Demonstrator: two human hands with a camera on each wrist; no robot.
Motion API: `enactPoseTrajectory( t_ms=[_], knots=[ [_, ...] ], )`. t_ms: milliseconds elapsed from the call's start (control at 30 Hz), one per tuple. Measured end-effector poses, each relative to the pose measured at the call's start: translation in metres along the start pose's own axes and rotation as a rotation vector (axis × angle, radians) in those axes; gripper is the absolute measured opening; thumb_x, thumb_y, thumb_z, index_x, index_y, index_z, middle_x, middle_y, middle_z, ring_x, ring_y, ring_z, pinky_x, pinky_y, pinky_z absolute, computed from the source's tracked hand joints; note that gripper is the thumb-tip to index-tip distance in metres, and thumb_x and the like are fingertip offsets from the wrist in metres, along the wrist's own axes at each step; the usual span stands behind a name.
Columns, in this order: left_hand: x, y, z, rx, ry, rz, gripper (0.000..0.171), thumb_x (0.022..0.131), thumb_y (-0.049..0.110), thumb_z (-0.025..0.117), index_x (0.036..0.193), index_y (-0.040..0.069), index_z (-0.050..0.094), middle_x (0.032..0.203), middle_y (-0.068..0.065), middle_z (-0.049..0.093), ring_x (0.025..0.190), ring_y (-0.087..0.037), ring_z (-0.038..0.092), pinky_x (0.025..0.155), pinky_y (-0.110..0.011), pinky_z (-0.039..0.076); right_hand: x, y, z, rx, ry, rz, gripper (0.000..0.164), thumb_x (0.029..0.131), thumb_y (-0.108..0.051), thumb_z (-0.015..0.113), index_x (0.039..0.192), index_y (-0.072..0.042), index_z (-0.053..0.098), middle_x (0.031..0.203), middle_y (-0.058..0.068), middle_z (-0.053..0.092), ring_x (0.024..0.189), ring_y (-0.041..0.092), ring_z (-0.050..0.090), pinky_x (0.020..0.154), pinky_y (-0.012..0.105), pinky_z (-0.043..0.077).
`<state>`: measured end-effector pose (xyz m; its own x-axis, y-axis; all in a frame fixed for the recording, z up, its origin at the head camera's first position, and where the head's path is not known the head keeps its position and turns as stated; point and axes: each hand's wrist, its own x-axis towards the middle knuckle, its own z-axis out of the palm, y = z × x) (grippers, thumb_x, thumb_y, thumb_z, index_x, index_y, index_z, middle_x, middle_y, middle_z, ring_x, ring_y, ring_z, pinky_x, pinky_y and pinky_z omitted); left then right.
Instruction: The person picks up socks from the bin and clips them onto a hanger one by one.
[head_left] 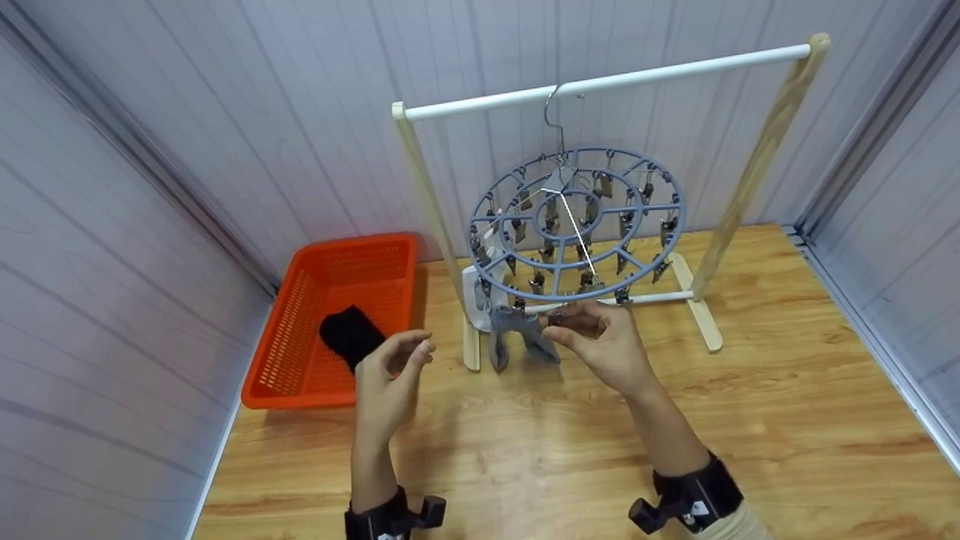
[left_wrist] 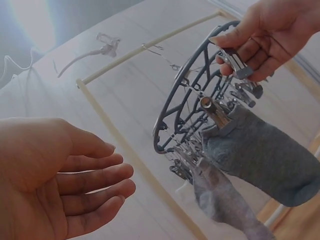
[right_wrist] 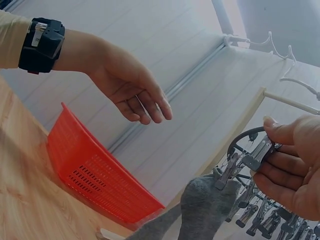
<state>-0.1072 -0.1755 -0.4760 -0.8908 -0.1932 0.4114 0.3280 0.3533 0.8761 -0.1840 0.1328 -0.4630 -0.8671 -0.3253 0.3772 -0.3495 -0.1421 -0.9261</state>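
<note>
At the near rim of the round clip hanger [head_left: 576, 223], head view: the right hand [head_left: 600, 341] pinches a metal clip [head_left: 556, 317]; a grey sock [head_left: 517, 330] hangs beside it. The left hand [head_left: 390, 382] hovers apart, holding nothing.

Left wrist view: left hand [left_wrist: 55, 175] fingers relaxed, loosely spread; right hand [left_wrist: 265, 35] thumb and fingers squeeze the clip [left_wrist: 236, 64].

Right wrist view: clip [right_wrist: 257, 154] pinched above the sock [right_wrist: 205, 207]; orange basket [right_wrist: 90, 175] on the wooden floor.
</note>
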Motion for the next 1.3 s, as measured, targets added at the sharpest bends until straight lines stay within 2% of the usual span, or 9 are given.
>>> enactPoseTrajectory(
  t_ms=[167, 333, 433, 667, 833, 1100, 1300],
  knots=[
    [0.007, 0.003, -0.005, 0.089, -0.022, -0.025, 0.013, 0.101, 0.015, 0.075, 0.113, 0.011, 0.079, 0.096, -0.004, 0.078, 0.083, -0.019, 0.072, 0.077, -0.029, 0.060, -0.001, 0.001, -0.002, -0.002, -0.002, 0.005, 0.016, 0.092, -0.002, 0.082, 0.105, 0.005, 0.075, 0.106, 0.026, 0.076, 0.095, 0.032, 0.077, 0.086, 0.039, 0.062],
    [0.029, 0.006, -0.017, 0.250, -0.052, -0.103, 0.014, 0.103, 0.019, 0.072, 0.113, 0.010, 0.079, 0.095, -0.003, 0.077, 0.080, -0.019, 0.069, 0.069, -0.026, 0.055, -0.001, 0.001, -0.003, -0.015, 0.007, 0.008, 0.015, 0.093, -0.001, 0.080, 0.102, 0.007, 0.072, 0.104, 0.025, 0.077, 0.092, 0.027, 0.078, 0.086, 0.037, 0.062],
    [0.044, 0.005, -0.027, 0.368, -0.078, -0.141, 0.016, 0.104, 0.021, 0.071, 0.114, 0.011, 0.079, 0.093, -0.004, 0.075, 0.076, -0.019, 0.065, 0.065, -0.029, 0.051, -0.001, 0.001, -0.003, -0.008, 0.003, 0.012, 0.017, 0.093, -0.001, 0.080, 0.103, 0.008, 0.071, 0.105, 0.025, 0.077, 0.092, 0.026, 0.078, 0.085, 0.038, 0.063],
    [0.079, -0.008, -0.046, 0.559, -0.159, -0.172, 0.023, 0.105, 0.025, 0.068, 0.116, 0.007, 0.078, 0.101, -0.009, 0.077, 0.089, -0.024, 0.071, 0.082, -0.045, 0.057, 0.001, 0.002, -0.005, 0.012, 0.009, -0.006, 0.020, 0.092, 0.004, 0.079, 0.109, 0.012, 0.071, 0.106, 0.028, 0.076, 0.093, 0.027, 0.078, 0.085, 0.041, 0.063],
    [0.101, -0.022, -0.058, 0.639, -0.201, -0.217, 0.026, 0.106, 0.025, 0.065, 0.115, 0.004, 0.077, 0.104, -0.015, 0.076, 0.093, -0.032, 0.071, 0.087, -0.052, 0.056, 0.001, 0.003, -0.007, -0.007, 0.011, 0.009, 0.020, 0.093, 0.001, 0.079, 0.109, 0.010, 0.071, 0.106, 0.026, 0.076, 0.093, 0.027, 0.078, 0.085, 0.040, 0.063],
    [0.132, -0.037, -0.076, 0.681, -0.279, -0.346, 0.031, 0.107, 0.025, 0.061, 0.122, 0.002, 0.076, 0.113, -0.020, 0.073, 0.097, -0.036, 0.069, 0.084, -0.050, 0.055, 0.001, 0.002, -0.008, -0.017, 0.014, 0.016, 0.021, 0.093, 0.000, 0.080, 0.108, 0.010, 0.071, 0.103, 0.021, 0.078, 0.093, 0.028, 0.077, 0.084, 0.042, 0.063],
    [0.146, -0.050, -0.088, 0.742, -0.316, -0.407, 0.036, 0.107, 0.023, 0.059, 0.126, -0.004, 0.071, 0.124, -0.027, 0.069, 0.111, -0.042, 0.067, 0.095, -0.054, 0.055, 0.001, 0.002, -0.011, -0.009, 0.009, 0.011, 0.021, 0.092, 0.003, 0.079, 0.109, 0.012, 0.071, 0.105, 0.026, 0.076, 0.094, 0.032, 0.077, 0.084, 0.042, 0.063]
  ],
)
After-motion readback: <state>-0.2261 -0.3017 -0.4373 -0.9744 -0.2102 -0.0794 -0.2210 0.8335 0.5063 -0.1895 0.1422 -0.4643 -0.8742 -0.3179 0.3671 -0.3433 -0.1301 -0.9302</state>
